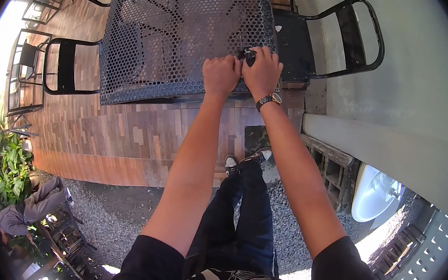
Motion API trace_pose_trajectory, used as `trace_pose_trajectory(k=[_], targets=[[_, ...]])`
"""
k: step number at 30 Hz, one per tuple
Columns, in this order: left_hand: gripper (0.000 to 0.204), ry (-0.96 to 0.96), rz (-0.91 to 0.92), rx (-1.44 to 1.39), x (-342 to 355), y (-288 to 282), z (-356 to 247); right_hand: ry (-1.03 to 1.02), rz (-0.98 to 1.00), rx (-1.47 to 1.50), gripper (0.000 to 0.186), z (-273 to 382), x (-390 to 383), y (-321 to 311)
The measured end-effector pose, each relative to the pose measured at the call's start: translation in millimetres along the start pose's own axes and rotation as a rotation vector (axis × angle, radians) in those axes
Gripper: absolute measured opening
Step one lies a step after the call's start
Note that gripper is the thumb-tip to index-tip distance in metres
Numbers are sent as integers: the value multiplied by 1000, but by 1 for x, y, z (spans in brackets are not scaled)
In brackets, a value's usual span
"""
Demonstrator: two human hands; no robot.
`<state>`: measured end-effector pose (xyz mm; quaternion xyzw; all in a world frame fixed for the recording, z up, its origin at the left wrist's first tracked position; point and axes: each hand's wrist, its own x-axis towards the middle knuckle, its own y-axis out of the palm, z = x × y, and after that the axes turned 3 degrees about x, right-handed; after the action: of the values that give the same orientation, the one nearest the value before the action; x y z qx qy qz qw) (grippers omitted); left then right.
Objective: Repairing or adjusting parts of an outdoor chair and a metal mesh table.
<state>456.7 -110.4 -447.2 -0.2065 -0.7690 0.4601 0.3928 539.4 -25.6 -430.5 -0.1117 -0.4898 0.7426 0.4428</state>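
Both my arms reach forward over the near right corner of a dark perforated metal table (186, 85). My left hand (221, 75) is closed in a fist, its knuckles up. Right beside it, my right hand (263, 72) is closed around a small black object (249, 58) that shows between its thumb and fingers. What kind of object it is cannot be made out. The hands meet or nearly meet at the thumbs. Whatever the left fingers hold is hidden under them. A dark wristwatch (268, 101) is on my right wrist.
A black metal chair (352, 39) stands at the table's right, by a pale wall (400, 97). Another chair (66, 68) is on the left. A white basin (372, 195) is at lower right. A seated person (39, 206) and green plants (12, 157) are at lower left.
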Motion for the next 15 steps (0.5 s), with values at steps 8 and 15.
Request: trace_pose_trajectory(k=[8,15], targets=[[27,-11,-86,-8,-4,3,10,2,57,45,35,14,-35,-7],[24,27,-86,-5,-5,-9,34,-1,35,-38,34,9,-12,-1]])
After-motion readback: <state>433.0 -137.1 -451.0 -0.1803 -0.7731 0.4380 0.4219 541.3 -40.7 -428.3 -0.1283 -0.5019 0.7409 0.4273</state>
